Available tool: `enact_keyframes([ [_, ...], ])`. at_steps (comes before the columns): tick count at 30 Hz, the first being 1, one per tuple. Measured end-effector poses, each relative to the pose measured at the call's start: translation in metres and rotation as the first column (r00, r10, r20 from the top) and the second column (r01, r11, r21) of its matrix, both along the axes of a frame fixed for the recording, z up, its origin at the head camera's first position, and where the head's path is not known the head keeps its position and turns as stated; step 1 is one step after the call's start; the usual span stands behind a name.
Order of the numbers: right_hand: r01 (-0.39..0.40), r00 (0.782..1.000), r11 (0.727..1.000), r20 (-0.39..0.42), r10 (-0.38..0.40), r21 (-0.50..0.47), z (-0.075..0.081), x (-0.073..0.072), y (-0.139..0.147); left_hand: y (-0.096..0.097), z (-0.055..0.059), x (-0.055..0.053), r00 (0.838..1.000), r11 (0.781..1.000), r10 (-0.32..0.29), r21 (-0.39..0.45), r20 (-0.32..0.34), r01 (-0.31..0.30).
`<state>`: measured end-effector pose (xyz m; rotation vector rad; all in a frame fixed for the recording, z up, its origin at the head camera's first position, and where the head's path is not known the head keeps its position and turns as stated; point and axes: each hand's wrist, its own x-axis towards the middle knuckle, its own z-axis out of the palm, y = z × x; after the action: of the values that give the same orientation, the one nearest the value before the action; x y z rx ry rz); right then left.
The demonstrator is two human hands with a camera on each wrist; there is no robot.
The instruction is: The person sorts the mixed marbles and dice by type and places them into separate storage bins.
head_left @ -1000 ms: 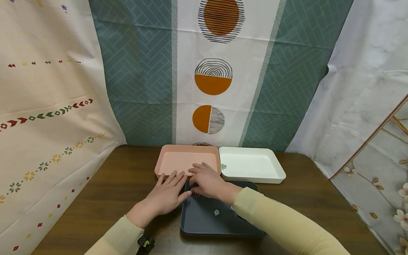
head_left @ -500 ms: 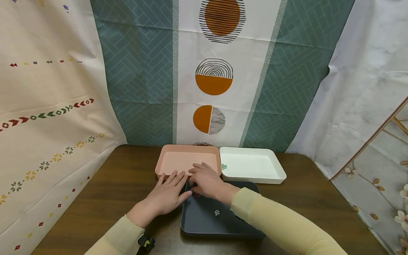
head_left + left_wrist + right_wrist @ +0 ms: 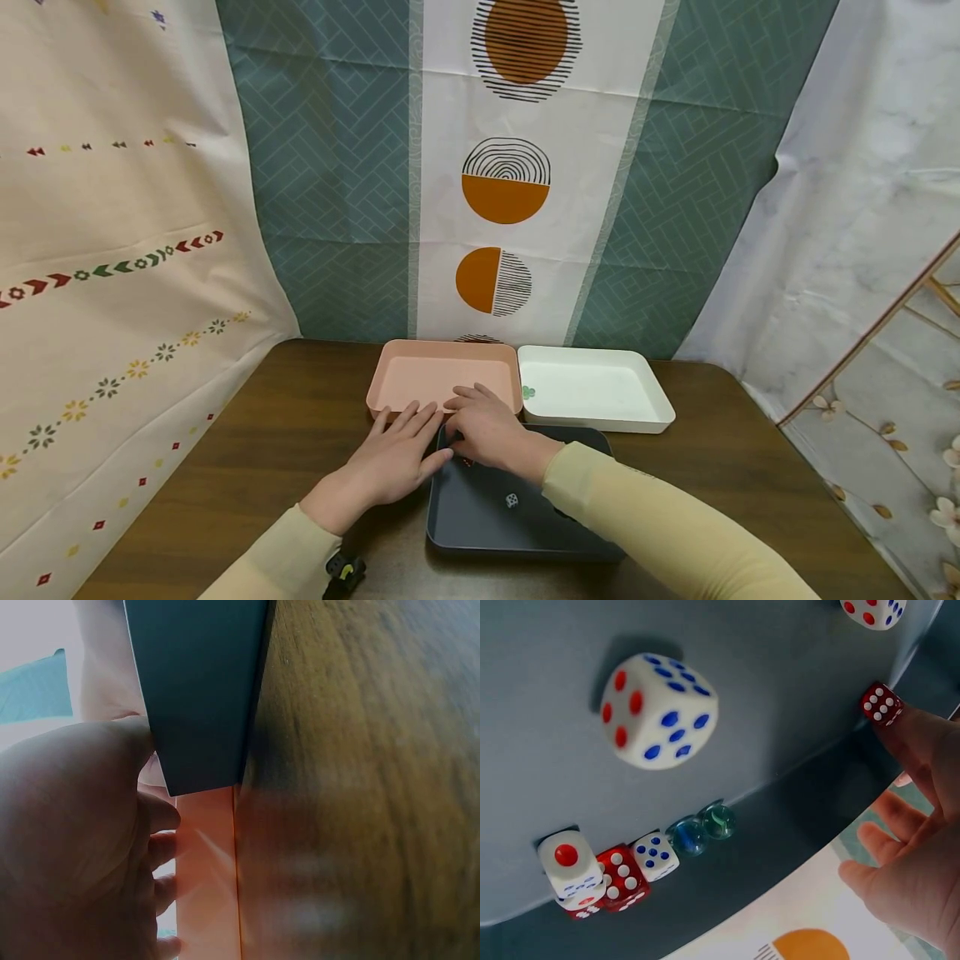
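Note:
A dark grey tray [image 3: 555, 529] holds dice and two glass marbles [image 3: 705, 829]. My right hand [image 3: 487, 429] reaches into its far left corner. In the right wrist view, one fingertip meets a red die [image 3: 881, 703] there, while the other fingers extend loosely past the tray wall; no digit shows on the die's opposite side. My left hand [image 3: 390, 467] lies with straight, spread fingers across the near rim of the pink tray [image 3: 442, 379], its thumb at the dark tray's left edge. A large-looking white die [image 3: 660, 712] sits close to the right wrist camera.
White and red dice [image 3: 622, 877] cluster with the marbles along the dark tray's far wall. Another white die [image 3: 512, 500] lies mid-tray. A white tray [image 3: 596, 387] stands beside the pink one on the wooden table [image 3: 300, 442]. Patterned cloths hang around the table.
The red die under my right hand appears slightly farther right and more covered. A white die near the right sleeve has become hidden behind it. Both hands stay almost still.

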<state>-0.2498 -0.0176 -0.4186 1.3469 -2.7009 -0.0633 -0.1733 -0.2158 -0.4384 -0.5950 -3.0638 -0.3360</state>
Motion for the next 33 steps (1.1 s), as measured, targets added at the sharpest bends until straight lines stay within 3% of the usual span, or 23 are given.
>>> enact_keyframes([
  [22,-0.017,0.999,0.984,0.027,0.022,-0.179,0.025,-0.004,0.041,0.003,0.001,0.002,1.000,1.000,0.022,-0.010,-0.001,-0.022],
  [33,0.055,0.998,0.971,0.036,-0.048,-0.233,0.033,-0.010,0.064,0.004,0.001,0.001,1.000,1.000,0.027,-0.002,0.005,-0.027],
])
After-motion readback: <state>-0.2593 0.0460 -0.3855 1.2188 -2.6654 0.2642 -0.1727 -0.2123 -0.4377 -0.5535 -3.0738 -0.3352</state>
